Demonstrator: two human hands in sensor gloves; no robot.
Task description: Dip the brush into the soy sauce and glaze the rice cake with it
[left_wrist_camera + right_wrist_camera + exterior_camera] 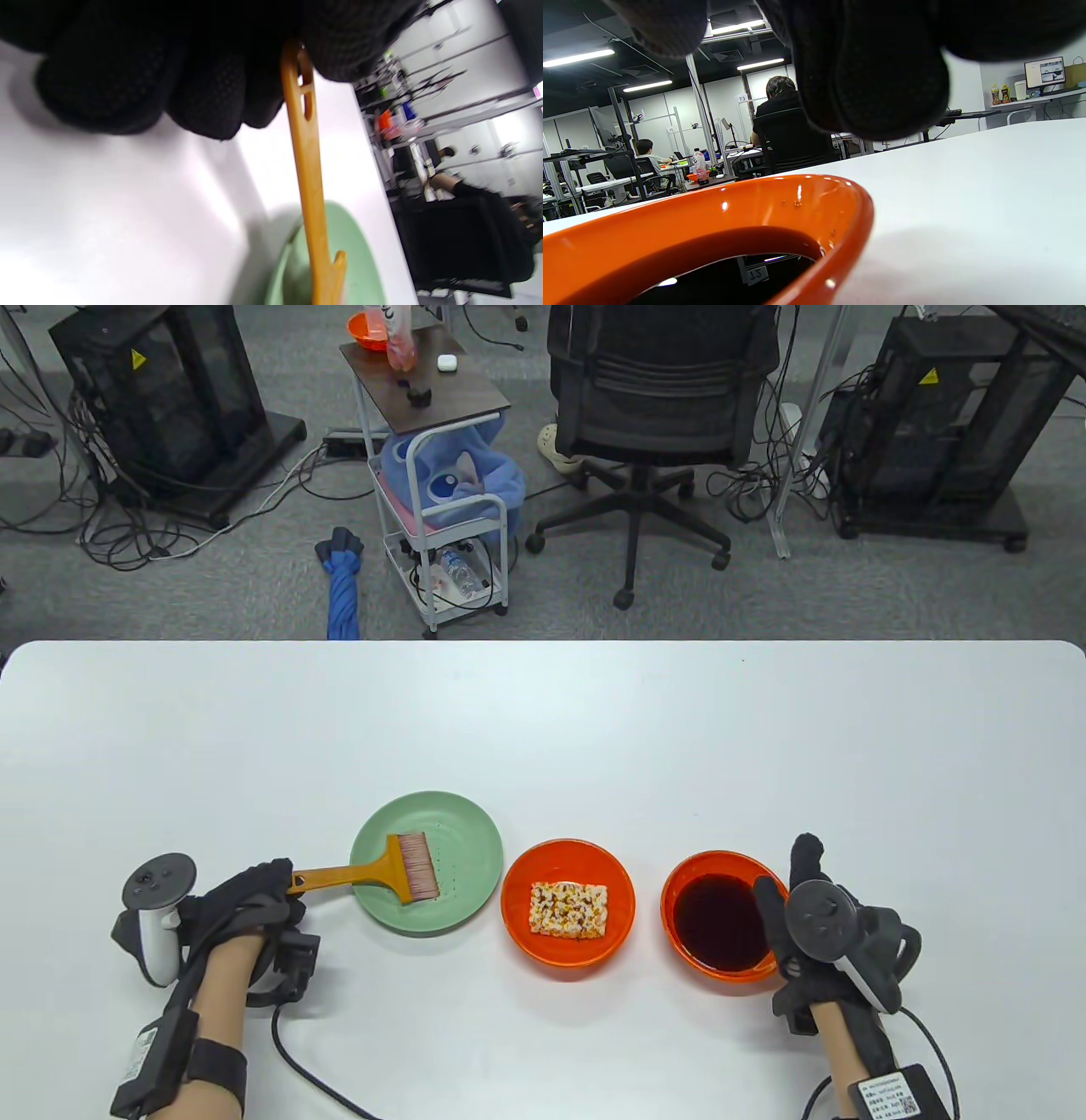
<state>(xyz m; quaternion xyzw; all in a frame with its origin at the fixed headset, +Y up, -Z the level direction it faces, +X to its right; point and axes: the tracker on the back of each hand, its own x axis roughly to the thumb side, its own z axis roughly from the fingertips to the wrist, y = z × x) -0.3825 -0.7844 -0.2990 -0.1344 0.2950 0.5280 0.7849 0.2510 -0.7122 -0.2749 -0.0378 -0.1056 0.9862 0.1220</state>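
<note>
A brush [386,870] with a yellow handle and pinkish bristles lies across a green plate [465,831], bristles on the plate. My left hand [254,903] grips the end of its handle; the left wrist view shows the handle [307,169] running from my fingers down to the plate [360,262]. A rice cake [569,909] lies in the middle orange bowl [526,929]. The right orange bowl [679,882] holds dark soy sauce [719,920]. My right hand [793,891] rests at that bowl's right rim [814,203], thumb over the edge, fingers extended.
The three dishes stand in a row near the table's front edge. Bare white table [543,729] stretches behind them. Beyond the far edge are an office chair [653,432], a small cart [433,475] and equipment racks on the floor.
</note>
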